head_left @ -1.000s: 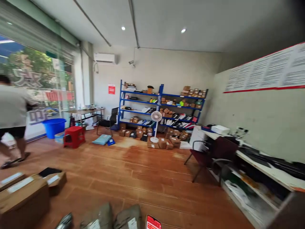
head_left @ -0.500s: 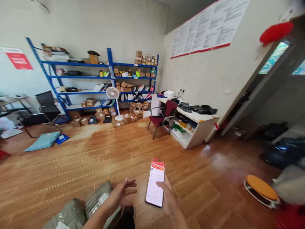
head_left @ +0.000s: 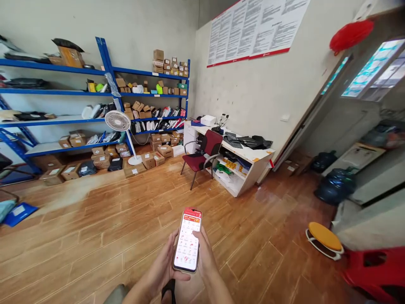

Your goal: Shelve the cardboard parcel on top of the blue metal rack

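A smartphone, lit and upright above the wooden floor, is clasped between the left hand and right hand, fingers curled around its edges; it is best kept cradled while tapped.

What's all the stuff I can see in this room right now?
phone: one, lit red and white screen, held low in the middle
shelving: blue racks along the back wall, loaded with many boxes
fan: one, white, standing before the racks
chair: one, dark red, at the desk
desk: one, white, by the right wall
stool: one, orange top, floor at right
water jugs: two, dark blue, by the doorway
left hand: holding the phone
right hand: holding the phone
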The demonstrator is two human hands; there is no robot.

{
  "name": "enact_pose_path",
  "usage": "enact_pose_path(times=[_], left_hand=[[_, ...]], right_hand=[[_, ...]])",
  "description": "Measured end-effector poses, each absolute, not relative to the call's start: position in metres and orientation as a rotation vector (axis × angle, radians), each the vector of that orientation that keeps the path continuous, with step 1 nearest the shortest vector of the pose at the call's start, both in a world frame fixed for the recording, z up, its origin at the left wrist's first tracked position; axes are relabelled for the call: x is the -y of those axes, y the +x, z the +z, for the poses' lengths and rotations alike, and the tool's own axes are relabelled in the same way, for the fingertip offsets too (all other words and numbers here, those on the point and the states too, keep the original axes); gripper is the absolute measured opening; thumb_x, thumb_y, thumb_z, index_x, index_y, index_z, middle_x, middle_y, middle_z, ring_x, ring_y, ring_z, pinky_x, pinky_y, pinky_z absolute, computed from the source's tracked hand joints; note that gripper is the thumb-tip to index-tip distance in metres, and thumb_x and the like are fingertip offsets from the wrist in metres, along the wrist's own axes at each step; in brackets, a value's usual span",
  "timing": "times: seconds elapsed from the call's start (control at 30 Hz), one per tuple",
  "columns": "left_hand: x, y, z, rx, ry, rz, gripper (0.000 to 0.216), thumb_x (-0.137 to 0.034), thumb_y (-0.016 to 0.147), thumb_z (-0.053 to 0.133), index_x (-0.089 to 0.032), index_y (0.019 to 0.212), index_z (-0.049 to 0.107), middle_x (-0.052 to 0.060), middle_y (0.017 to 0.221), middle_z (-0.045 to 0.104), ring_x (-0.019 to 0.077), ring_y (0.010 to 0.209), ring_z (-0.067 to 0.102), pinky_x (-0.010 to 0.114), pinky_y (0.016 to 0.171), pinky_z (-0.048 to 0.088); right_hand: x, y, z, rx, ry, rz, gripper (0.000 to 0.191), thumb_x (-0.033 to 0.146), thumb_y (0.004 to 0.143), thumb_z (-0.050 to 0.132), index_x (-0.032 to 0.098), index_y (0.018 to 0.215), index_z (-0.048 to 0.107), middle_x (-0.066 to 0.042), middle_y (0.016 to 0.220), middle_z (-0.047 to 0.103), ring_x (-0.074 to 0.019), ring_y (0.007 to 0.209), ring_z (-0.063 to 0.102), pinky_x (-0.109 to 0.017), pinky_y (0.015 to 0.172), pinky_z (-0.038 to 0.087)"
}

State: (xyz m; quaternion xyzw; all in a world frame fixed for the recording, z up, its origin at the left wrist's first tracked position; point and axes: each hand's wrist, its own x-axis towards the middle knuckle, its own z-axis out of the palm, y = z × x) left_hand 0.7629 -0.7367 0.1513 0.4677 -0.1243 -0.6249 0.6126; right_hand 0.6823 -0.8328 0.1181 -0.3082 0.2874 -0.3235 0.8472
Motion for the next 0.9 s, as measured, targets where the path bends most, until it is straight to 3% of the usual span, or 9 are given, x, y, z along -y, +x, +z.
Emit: enact_pose_path(times=[0.17,0.27,0.37,0.5,0.6,0.73,0.8,0.9], left_hand=[[0.779,0.841,0.16,0.235,1.099,-1.43,0.071,-0.064,0.089,0.033,-0.035,0.15,0.012,0.009,0.153,0.032,0.0317,0.115,0.056,0.035,0.063,0.057],[0.804,0.879,0.163,0.254,1.122,-1.423,0.074,-0.067,0.088,0.034,-0.035,0.15,0.012,0.01,0.153,0.033,0.0304,0.111,0.059,0.037,0.066,0.058],[0.834,0.91,0.166,0.248,1.115,-1.426,0.072,-0.066,0.088,0.034,-0.035,0.15,0.013,0.009,0.155,0.029,0.0309,0.113,0.058,0.039,0.069,0.058],[0.881,0.946,0.165,0.224,1.088,-1.462,0.069,-0.064,0.089,0.034,-0.033,0.149,0.019,0.01,0.155,0.029,0.032,0.115,0.057,0.039,0.068,0.059],[0.926,0.98,0.154,0.218,1.054,-1.478,0.071,-0.064,0.089,0.037,-0.032,0.149,0.019,0.012,0.15,0.039,0.0324,0.112,0.06,0.04,0.068,0.059],[0.998,1.04,0.126,0.16,1.005,-1.488,0.084,-0.071,0.079,0.048,-0.032,0.149,0.023,0.012,0.143,0.048,0.0352,0.111,0.06,0.042,0.065,0.058],[1.036,1.074,0.11,0.147,1.034,-1.43,0.092,-0.077,0.071,0.053,-0.029,0.147,0.032,0.011,0.142,0.049,0.0368,0.118,0.056,0.046,0.074,0.058],[1.089,1.128,0.094,0.164,1.208,-1.215,0.09,-0.08,0.063,0.059,-0.024,0.134,0.053,0.009,0.137,0.055,0.0344,0.131,0.045,0.049,0.1,0.047]], right_hand=[[0.881,0.764,0.118,-0.657,-0.895,-0.657,0.041,0.029,0.059,0.064,0.019,0.098,0.057,0.0,0.078,0.069,-0.0215,0.069,0.062,-0.029,0.06,0.047],[0.912,0.805,0.117,-0.67,-0.915,-0.703,0.039,0.042,0.064,0.069,0.018,0.092,0.059,-0.001,0.074,0.068,-0.0214,0.068,0.061,-0.029,0.059,0.046],[0.942,0.837,0.121,-0.704,-0.886,-0.697,0.051,0.059,0.065,0.07,0.016,0.09,0.059,-0.004,0.077,0.07,-0.0235,0.072,0.063,-0.031,0.064,0.049],[0.989,0.875,0.124,-0.703,-0.826,-0.681,0.058,0.064,0.065,0.072,0.016,0.095,0.06,-0.004,0.079,0.07,-0.0244,0.074,0.065,-0.034,0.069,0.051],[1.035,0.906,0.112,-0.672,-0.839,-0.682,0.055,0.06,0.065,0.075,0.017,0.096,0.061,-0.004,0.078,0.07,-0.026,0.077,0.065,-0.036,0.072,0.051],[1.105,0.96,0.085,-0.537,-0.967,-0.648,0.062,0.036,0.054,0.087,0.018,0.106,0.059,-0.008,0.095,0.072,-0.028,0.086,0.065,-0.036,0.076,0.05],[1.142,0.992,0.073,-0.432,-0.862,-0.581,0.069,0.037,0.053,0.087,0.019,0.112,0.055,-0.01,0.096,0.072,-0.0289,0.084,0.066,-0.038,0.073,0.05],[1.198,1.046,0.065,-0.41,-0.715,-0.451,0.059,0.052,0.061,0.079,0.021,0.107,0.058,-0.009,0.093,0.072,-0.0332,0.085,0.067,-0.043,0.07,0.053]])
